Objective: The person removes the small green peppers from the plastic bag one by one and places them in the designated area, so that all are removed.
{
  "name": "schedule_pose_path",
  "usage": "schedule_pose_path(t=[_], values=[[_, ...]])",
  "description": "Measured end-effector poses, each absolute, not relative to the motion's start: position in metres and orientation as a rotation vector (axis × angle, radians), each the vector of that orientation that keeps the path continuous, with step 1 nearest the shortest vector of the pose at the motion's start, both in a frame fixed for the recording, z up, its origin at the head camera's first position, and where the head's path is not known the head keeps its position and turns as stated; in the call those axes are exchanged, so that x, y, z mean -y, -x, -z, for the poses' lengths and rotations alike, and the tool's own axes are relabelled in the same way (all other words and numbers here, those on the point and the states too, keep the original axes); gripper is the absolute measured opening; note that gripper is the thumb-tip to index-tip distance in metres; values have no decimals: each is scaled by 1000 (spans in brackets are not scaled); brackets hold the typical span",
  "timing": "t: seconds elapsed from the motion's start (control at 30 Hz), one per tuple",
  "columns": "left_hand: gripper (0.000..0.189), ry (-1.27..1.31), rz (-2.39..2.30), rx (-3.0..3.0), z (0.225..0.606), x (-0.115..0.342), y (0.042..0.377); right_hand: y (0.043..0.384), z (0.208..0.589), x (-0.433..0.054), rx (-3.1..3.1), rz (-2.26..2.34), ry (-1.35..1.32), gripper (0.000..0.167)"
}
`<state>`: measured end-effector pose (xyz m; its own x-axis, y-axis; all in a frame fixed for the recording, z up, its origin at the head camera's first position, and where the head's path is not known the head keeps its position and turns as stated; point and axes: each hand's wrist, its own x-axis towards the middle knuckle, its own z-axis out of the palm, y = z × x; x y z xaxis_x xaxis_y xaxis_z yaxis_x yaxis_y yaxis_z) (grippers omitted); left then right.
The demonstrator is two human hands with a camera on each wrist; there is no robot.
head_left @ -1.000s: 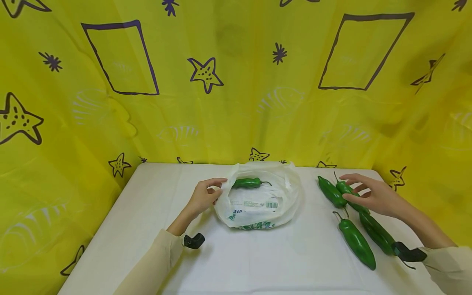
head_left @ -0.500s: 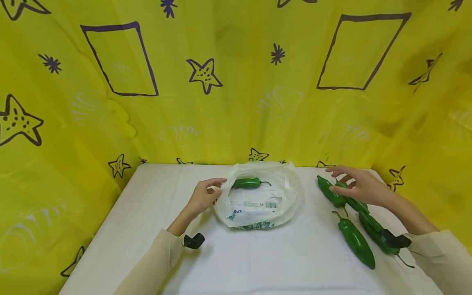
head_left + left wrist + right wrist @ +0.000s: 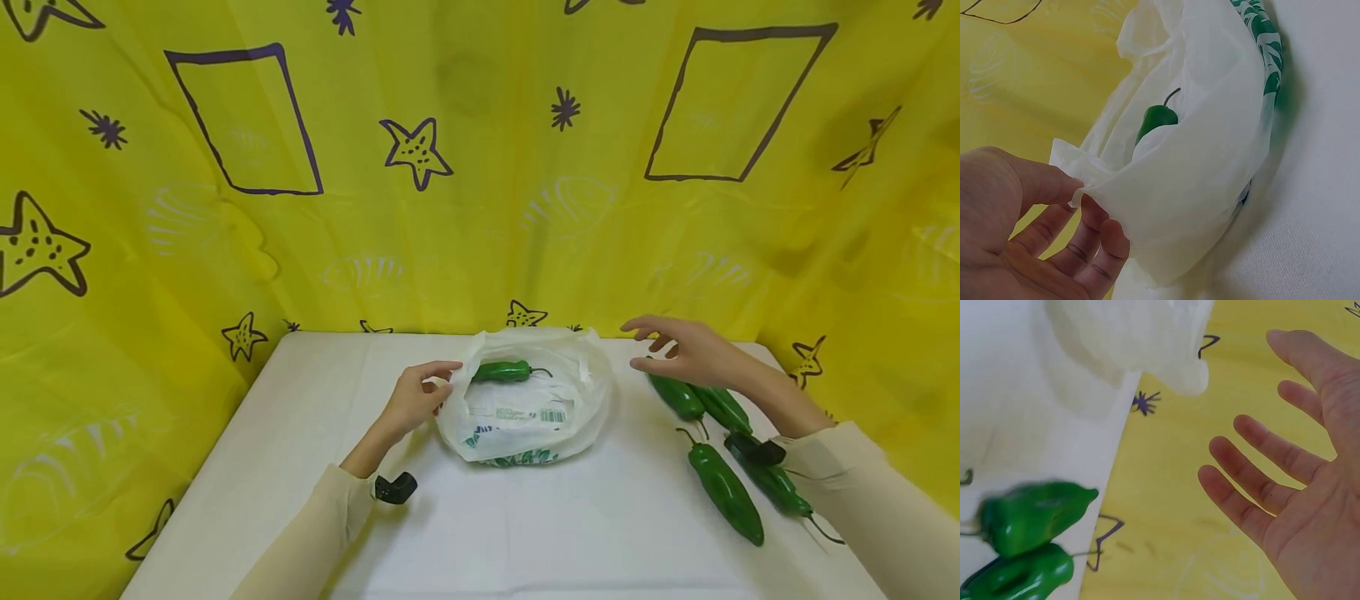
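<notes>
A white plastic bag (image 3: 525,450) with green leaf print stands with its mouth spread on the table. Inside it lies one green pepper (image 3: 504,372), whose stem end shows in the left wrist view. My left hand (image 3: 415,400) pinches the bag's left rim between thumb and fingers, seen close in the left wrist view (image 3: 1054,219). My right hand (image 3: 690,354) is raised between the bag and the loose peppers, fingers apart and holding nothing; the right wrist view shows its bare palm (image 3: 1316,531). Just below that hand lie two green peppers, the nearer to the bag (image 3: 677,398) partly covered.
Two more green peppers lie nearer the front right, one (image 3: 726,493) in plain sight and one (image 3: 772,483) partly behind the right wrist camera (image 3: 765,452). A white cloth covers the table (image 3: 600,533). Yellow patterned curtain (image 3: 480,233) hangs along the back and sides.
My right hand has moved left and slightly up, away from over the peppers toward the bag. The left hand keeps its hold on the rim, and the peppers lie where they were.
</notes>
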<state>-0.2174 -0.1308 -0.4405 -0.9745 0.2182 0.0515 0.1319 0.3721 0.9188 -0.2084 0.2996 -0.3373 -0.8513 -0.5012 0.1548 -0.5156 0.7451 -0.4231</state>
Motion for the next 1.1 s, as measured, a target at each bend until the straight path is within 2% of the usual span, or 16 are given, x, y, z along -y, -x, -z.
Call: schedule_pose_path(t=[0.5, 1.1], values=[[40, -363, -1716, -2511, 442, 132, 218, 246, 333, -241, 2958, -740, -1000, 47], [40, -321, -1711, -2512, 440, 131, 218, 268, 345, -179, 3070, -804, -1208, 49]])
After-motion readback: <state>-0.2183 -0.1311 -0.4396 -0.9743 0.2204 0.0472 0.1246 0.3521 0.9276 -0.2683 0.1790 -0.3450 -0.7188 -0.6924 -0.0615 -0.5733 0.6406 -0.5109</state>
